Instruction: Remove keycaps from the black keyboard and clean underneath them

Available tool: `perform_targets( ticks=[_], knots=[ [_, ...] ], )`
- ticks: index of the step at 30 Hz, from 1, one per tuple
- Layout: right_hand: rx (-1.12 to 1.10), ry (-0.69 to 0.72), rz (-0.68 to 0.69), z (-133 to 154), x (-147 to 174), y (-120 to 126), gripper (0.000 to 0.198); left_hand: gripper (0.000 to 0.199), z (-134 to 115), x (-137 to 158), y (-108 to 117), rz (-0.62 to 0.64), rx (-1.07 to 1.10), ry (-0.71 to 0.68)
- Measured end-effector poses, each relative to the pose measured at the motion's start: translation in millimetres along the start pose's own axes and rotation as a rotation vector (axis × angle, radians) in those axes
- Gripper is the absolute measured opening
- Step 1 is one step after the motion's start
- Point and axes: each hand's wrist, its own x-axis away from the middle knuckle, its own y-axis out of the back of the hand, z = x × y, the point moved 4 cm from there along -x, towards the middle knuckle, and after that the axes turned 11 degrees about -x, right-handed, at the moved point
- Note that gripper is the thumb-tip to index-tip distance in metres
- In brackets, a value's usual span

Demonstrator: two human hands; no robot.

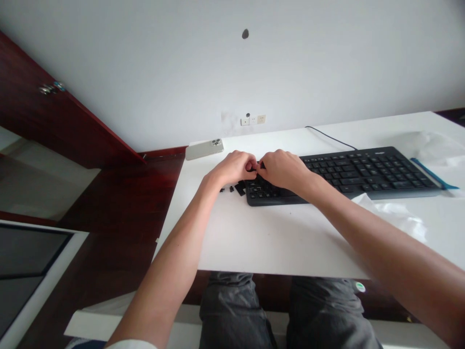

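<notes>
A black keyboard (366, 169) lies on the white table, with some key spots bare at its left end. Both my hands meet over that end, fingertips close together. My left hand (235, 166) is closed in a pinch. Against it, my right hand (284, 167) is closed too, with thumb and forefinger pressed together. Whatever sits between the fingertips is too small and hidden to name. Loose black keycaps (240, 188) and smaller black pieces (231, 189) lie on the table just left of the keyboard, below my left hand.
A phone (204, 150) lies face down at the table's back left corner. Crumpled white tissue (397, 218) rests in front of the keyboard, and a blue brush-like tool (432, 177) lies at its right end. A black cable (332, 137) runs behind. Wall sockets (253, 120) are beyond.
</notes>
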Motion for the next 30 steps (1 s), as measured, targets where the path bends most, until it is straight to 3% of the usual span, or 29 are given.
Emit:
perform_targets(
  ticks=[6, 11, 18, 22, 27, 30],
  knots=[
    [-0.274, 0.012, 0.165, -26, -11, -3, 0.034, 0.010, 2, -2, -1, 0.010, -0.011, -0.004],
    [-0.213, 0.053, 0.159, -25, -17, 2, 0.031, 0.008, 0, -1, 0, 0.012, -0.003, 0.016],
    [-0.270, 0.142, 0.394, -15, -29, 13, 0.029, 0.003, 0, 0, 2, 0.016, 0.005, 0.018],
    [-0.280, 0.145, 0.482, -9, -31, 17, 0.031, 0.013, 1, 1, 2, 0.005, 0.035, 0.019],
    [-0.247, 0.086, 0.423, -7, -29, 15, 0.034, 0.013, -5, 1, -3, 0.044, 0.016, 0.031],
    [-0.153, 0.060, 0.271, -8, -25, 12, 0.033, 0.010, -10, -1, -6, 0.013, -0.055, 0.053]
  ],
)
